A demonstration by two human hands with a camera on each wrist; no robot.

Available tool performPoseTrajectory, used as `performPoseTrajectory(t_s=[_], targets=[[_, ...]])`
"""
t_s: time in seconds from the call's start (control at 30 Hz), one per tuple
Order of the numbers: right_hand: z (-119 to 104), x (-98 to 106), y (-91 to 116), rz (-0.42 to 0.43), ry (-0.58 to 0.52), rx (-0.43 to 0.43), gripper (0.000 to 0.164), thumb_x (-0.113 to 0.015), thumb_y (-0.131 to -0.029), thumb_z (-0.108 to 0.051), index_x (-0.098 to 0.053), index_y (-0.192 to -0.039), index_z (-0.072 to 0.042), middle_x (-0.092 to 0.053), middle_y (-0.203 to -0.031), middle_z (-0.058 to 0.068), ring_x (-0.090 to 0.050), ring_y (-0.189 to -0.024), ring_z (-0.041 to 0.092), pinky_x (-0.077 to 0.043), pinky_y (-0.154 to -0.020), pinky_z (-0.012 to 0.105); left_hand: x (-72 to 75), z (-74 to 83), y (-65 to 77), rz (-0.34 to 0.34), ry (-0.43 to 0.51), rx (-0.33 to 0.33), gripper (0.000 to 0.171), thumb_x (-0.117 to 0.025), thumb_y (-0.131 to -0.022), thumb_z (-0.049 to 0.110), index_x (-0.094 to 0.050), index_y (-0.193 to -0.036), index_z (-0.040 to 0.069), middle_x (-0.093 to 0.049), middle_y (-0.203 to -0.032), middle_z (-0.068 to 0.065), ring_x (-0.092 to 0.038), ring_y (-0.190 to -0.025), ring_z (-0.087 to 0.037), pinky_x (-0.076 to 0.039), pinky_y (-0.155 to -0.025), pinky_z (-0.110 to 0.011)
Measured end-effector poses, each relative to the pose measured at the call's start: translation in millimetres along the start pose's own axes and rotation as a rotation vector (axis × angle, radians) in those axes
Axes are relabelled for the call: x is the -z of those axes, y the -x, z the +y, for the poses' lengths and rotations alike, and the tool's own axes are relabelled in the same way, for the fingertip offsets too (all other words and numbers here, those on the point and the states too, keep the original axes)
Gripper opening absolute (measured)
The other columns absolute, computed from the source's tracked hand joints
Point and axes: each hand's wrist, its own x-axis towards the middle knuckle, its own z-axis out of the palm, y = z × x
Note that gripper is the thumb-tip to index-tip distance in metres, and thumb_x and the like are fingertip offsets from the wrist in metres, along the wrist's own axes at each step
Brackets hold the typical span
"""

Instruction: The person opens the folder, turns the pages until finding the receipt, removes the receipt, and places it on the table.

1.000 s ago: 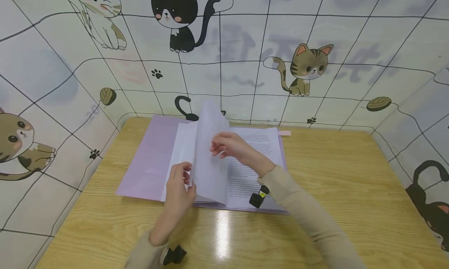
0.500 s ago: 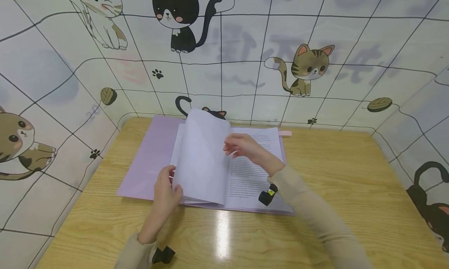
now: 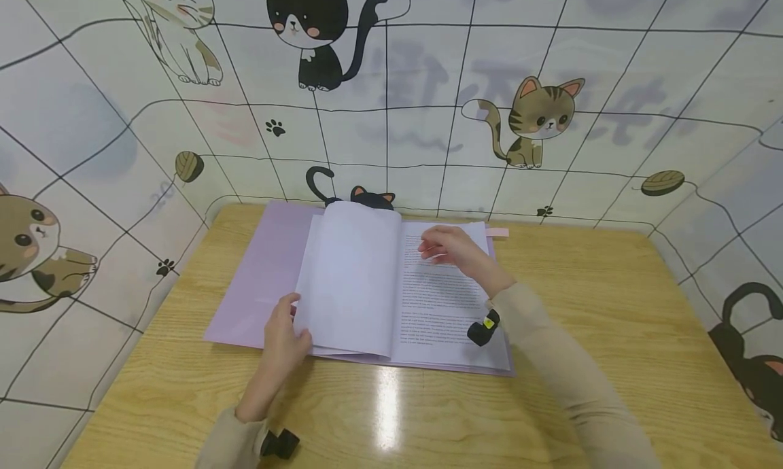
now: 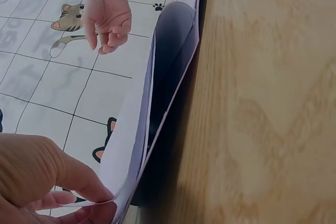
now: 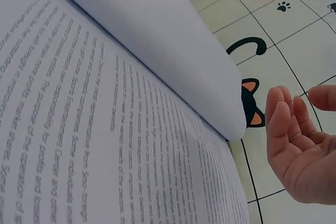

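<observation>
A purple folder point(image 3: 259, 285) lies spread on the table with bound sheets inside. Its turned page point(image 3: 355, 279), blank on the side that shows, curves over the left half. My left hand point(image 3: 283, 340) pinches that page's lower left edge; in the left wrist view the thumb point(image 4: 86, 179) lies on one side of the paper and fingers on the other. Over the printed page point(image 3: 443, 306) on the right, my right hand point(image 3: 449, 248) hovers, fingers loosely bent and holding nothing. In the right wrist view the right palm point(image 5: 310, 161) shows, with a gap between thumb and fingers.
The wooden table point(image 3: 612, 319) carries the folder near its back edge, close to a wall point(image 3: 428, 136) printed with cats and grid lines. A pink tab point(image 3: 497, 232) sticks out at the folder's right side. Each wrist wears a small black camera point(image 3: 280, 444).
The page has come down from upright towards the left half, drawn left and down by my left hand. My right hand has moved right, away from that page.
</observation>
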Motion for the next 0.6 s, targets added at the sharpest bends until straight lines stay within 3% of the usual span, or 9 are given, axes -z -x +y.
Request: performPoseTrajectory(t_s=[0.27,0.43,0.6], targets=[[15,25,-9,0.127,0.025,-0.044,0.039,-0.05,-0.095,-0.016,-0.046,-0.122,0.011,-0.062,-0.08,-0.001,-0.061,-0.071,0.009,-0.05,-0.07,0.026,-0.4,-3.4,-0.2,-0.105,-0.076,0.058,0.045,-0.054,-0.067,-0.02,-0.052,-0.111,-0.017,-0.053,-0.106,-0.036,-0.053,-0.101,-0.05,-0.048,-0.083,-0.054],[25,42,-16,0.198,0.056,-0.058,0.038,-0.049,-0.095,-0.015,-0.046,-0.123,0.011,-0.061,-0.079,-0.002,-0.061,-0.07,0.008,-0.052,-0.072,0.027,-0.8,-5.5,-1.1,-0.116,-0.117,0.057,0.04,-0.055,-0.066,-0.018,-0.055,-0.106,-0.019,-0.055,-0.103,-0.035,-0.054,-0.099,-0.049,-0.048,-0.082,-0.053],[28,55,-19,0.31,0.13,-0.087,0.036,-0.05,-0.094,-0.016,-0.05,-0.121,0.007,-0.06,-0.089,0.003,-0.058,-0.073,0.008,-0.051,-0.068,0.022,-1.6,-8.0,-1.9,-0.144,-0.139,0.07,0.038,-0.055,-0.067,-0.017,-0.055,-0.105,-0.019,-0.055,-0.102,-0.035,-0.053,-0.1,-0.049,-0.048,-0.082,-0.053]])
